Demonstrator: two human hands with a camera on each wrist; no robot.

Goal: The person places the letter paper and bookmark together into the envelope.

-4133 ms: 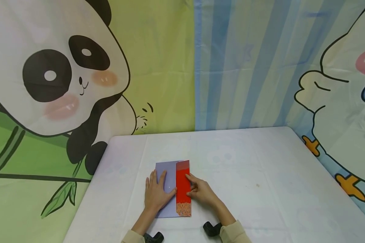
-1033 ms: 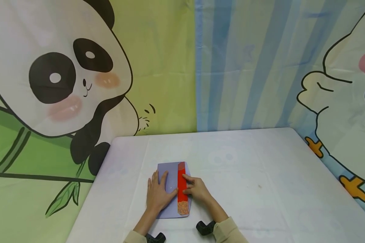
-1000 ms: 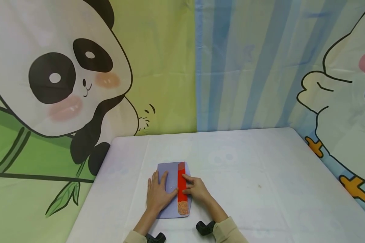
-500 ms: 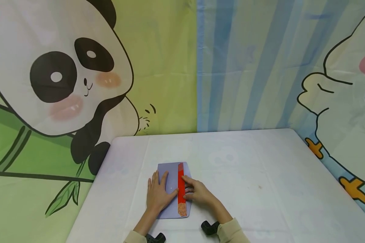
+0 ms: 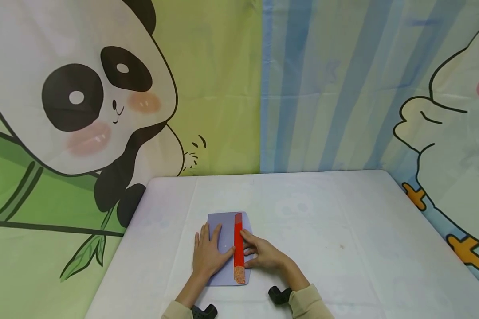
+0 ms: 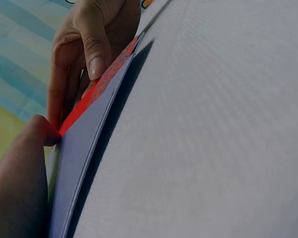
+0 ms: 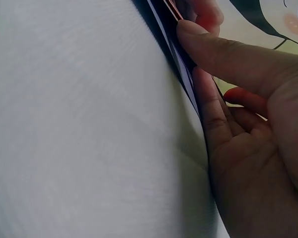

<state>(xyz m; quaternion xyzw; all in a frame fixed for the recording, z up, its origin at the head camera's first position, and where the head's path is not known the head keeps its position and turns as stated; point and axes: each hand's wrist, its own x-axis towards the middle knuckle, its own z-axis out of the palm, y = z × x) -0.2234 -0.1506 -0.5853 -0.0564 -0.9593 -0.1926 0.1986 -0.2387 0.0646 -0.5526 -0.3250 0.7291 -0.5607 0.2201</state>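
Note:
A lavender booklet or card (image 5: 223, 277) lies flat near the front of the table. Along its right part runs a narrow strip of red paper (image 5: 238, 241), with a darker red top end and a speckled orange bottom end. My left hand (image 5: 208, 254) is spread over the lavender sheet, its thumb tip at the strip's left edge. From the right side, my right hand (image 5: 265, 253) holds the strip's right edge between bent fingers and thumb. In the left wrist view, the right thumb (image 6: 96, 64) rests on the red paper (image 6: 79, 110) close to its patterned end.
A white-covered table (image 5: 323, 221) spreads around the work. Behind it hang printed curtains, with a panda (image 5: 73, 146) on the left and a pale cartoon figure on the right. Black wrist devices (image 5: 280, 295) sit at both cuffs.
Since about four seconds ago the red paper has become narrower, its right edge moving left and baring lavender beside it. In the last second, my right hand shifted slightly down; the left hand stayed put.

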